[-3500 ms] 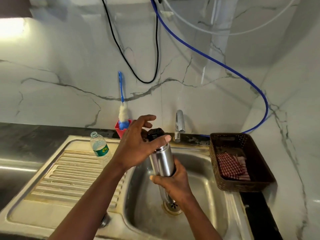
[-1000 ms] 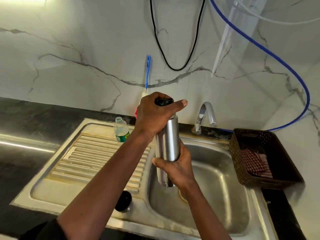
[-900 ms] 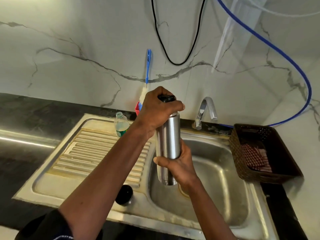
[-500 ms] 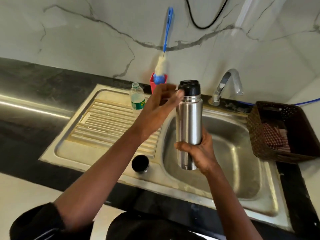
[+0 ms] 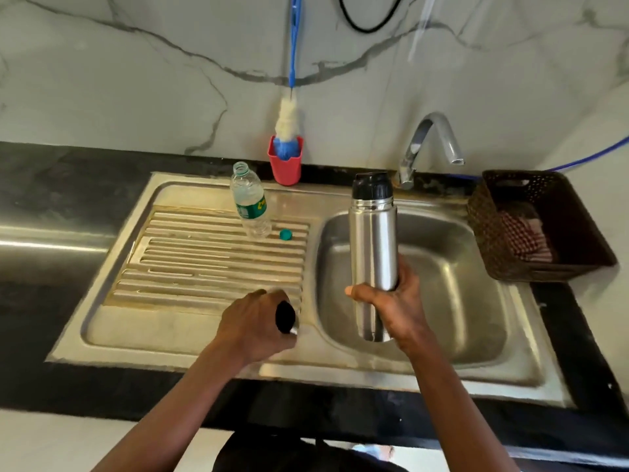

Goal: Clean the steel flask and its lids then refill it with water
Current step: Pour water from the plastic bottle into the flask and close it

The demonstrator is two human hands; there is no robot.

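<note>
While the steel flask (image 5: 372, 247) stays upright over the basin (image 5: 459, 301), the right hand (image 5: 396, 311) keeps its fingers and thumb wrapped round the lower body. The black inner lid (image 5: 372, 187) sits on the neck. The left hand (image 5: 253, 323), open beside that lid half a second ago, is now down at the front of the drainboard (image 5: 211, 260). Its fingers are curled round the dark outer lid (image 5: 285, 316), which stood there alone; whether it is lifted I cannot tell.

Behind is a white veined marble wall (image 5: 136, 97), and below it a black counter (image 5: 51, 185) holds the steel sink (image 5: 204, 332). A brown basket (image 5: 578, 240) with a checked cloth (image 5: 524, 236) stands at the right. A curved tap (image 5: 429, 141) rises behind the basin. An uncapped plastic bottle (image 5: 250, 202) stands on the drainboard. A red cup (image 5: 286, 165) holds a blue-handled brush (image 5: 288, 124). A green cap (image 5: 286, 235) lies just beside the bottle.
</note>
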